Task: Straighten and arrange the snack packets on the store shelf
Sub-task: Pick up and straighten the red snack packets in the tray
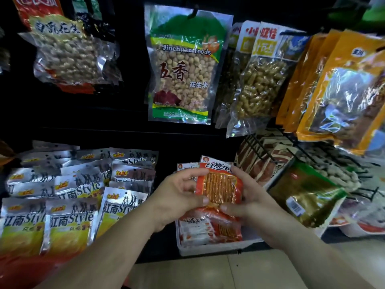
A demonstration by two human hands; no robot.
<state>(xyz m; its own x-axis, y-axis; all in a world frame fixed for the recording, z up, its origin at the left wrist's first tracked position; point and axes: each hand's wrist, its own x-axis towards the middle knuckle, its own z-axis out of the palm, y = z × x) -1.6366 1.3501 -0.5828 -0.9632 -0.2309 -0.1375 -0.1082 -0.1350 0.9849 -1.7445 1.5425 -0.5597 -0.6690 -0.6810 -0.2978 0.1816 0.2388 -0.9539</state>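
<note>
A small red-orange snack packet with a clear window showing orange strips is held upright between both hands, low in the middle of the view. My left hand grips its left edge, thumb at the bottom corner. My right hand grips its right edge, thumb under the bottom. More packets of the same kind lie in a white tray just below the hands. One more packet stands behind the left fingers.
Silver and yellow packets lie in overlapping rows at left. Peanut bags hang above on pegs, with orange bags at upper right. A green-gold bag and wire racks sit to the right. Tiled floor shows below.
</note>
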